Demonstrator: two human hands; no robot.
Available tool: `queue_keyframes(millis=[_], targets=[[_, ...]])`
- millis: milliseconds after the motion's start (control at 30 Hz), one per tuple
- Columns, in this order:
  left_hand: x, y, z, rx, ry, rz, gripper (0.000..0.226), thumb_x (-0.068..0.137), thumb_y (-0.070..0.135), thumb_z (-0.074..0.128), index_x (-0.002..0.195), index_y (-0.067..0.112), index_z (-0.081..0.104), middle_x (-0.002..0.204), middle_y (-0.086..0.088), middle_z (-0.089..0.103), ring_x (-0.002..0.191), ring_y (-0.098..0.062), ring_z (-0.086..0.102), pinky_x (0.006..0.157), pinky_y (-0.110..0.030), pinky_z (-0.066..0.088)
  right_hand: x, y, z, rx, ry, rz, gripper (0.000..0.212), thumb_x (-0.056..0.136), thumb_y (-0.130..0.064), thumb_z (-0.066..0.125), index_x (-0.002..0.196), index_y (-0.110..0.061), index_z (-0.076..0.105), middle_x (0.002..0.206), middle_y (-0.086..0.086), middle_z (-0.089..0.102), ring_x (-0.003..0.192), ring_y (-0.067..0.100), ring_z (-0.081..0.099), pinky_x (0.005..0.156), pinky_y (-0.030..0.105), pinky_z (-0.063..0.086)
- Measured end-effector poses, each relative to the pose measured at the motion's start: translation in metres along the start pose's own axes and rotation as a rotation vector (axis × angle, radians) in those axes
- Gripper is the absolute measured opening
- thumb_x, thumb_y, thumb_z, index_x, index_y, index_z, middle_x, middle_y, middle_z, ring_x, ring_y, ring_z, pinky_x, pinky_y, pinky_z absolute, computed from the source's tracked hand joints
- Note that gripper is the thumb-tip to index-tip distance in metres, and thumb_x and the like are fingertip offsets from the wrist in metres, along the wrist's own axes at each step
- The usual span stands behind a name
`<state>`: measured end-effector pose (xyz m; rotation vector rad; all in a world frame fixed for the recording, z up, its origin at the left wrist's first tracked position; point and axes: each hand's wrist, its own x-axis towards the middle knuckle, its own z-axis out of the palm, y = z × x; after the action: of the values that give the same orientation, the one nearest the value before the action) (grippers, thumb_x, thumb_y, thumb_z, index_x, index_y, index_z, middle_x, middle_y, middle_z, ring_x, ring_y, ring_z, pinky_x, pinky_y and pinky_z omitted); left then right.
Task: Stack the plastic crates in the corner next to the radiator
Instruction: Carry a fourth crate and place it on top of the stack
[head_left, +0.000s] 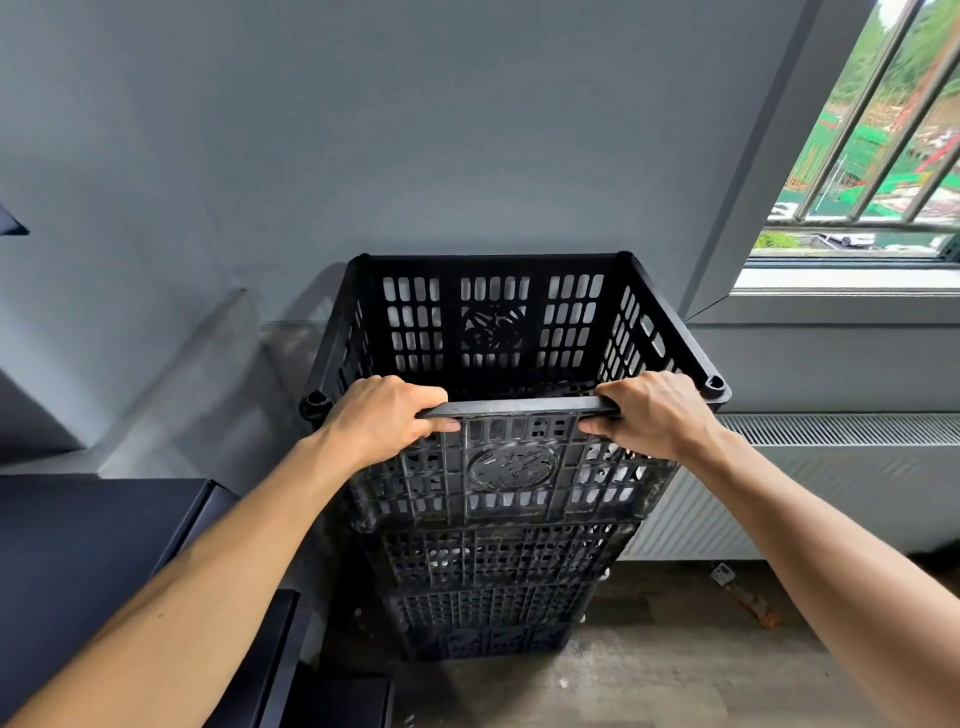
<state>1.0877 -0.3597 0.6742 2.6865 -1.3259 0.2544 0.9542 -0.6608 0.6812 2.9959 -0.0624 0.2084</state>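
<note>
Grey wall (363, 130) ahead, radiator (841, 467) beyond the right hand (654, 413). It and the left hand (382, 415) clasp the top crate (493, 322) by its near rim. Next, likely square it and release.

Radiator's (857, 457) right end off-frame

Your light is daylight from the window (857, 156) at far right (its sill (841, 280) glares white); the crates (498, 561) throw soft shadows left onto the wall (363, 130); frame edges bow.
</note>
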Motion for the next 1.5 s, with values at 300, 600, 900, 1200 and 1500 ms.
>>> queue_keyframes(millis=[300,600,900,1200,1500], targets=[[0.006,-0.006,0.001,-0.033,-0.006,-0.009,0.048,0.081,0.071,0.04,0.082,0.026,0.056,0.064,0.005,0.067,0.057,-0.009,0.061,0.068,-0.031,0.05,0.003,0.001,0.001,-0.008,0.016,-0.002,0.041,0.085,-0.067,0.055,0.077,-0.027,0.048,0.055,-0.011,0.051,0.05,0.012,0.054,0.056,0.026,0.048],[-0.002,0.004,-0.014,-0.141,-0.147,-0.116,0.063,0.078,0.085,0.03,0.1,0.038,0.064,0.073,0.009,0.067,0.069,-0.007,0.062,0.073,-0.033,0.045,0.001,0.018,-0.002,0.221,-0.021,-0.057,0.067,0.09,-0.076,0.018,0.065,-0.022,0.048,0.054,0.004,0.053,0.049,0.017,0.054,0.048,0.029,0.038],[0.021,-0.039,-0.005,-0.033,0.327,-0.228,0.021,0.09,0.032,0.065,0.097,0.014,0.075,0.116,-0.008,0.067,0.117,-0.028,0.055,0.101,-0.044,0.044,0.027,0.036,-0.001,0.104,0.229,0.061,0.031,0.095,-0.047,0.05,0.091,-0.027,0.073,0.096,-0.008,0.07,0.099,0.02,0.055,0.085,0.035,0.049],[0.042,-0.074,-0.002,-0.314,0.057,-0.555,0.045,0.092,0.025,0.062,0.136,0.018,0.053,0.155,-0.009,0.03,0.144,-0.027,0.027,0.115,-0.04,0.028,0.044,0.069,0.011,0.334,-0.026,0.469,0.042,0.089,-0.025,0.064,0.13,-0.028,0.057,0.153,0.006,0.028,0.134,0.032,0.029,0.106,0.047,0.042],[0.039,-0.077,0.007,-0.365,0.131,-0.707,0.038,0.095,0.024,0.058,0.132,0.017,0.056,0.16,-0.005,0.022,0.144,-0.027,0.029,0.114,-0.039,0.031,0.038,0.063,0.013,0.362,0.121,0.61,0.068,0.086,-0.009,0.048,0.147,-0.035,0.032,0.152,-0.014,0.039,0.121,0.028,0.058,0.094,0.04,0.048]])
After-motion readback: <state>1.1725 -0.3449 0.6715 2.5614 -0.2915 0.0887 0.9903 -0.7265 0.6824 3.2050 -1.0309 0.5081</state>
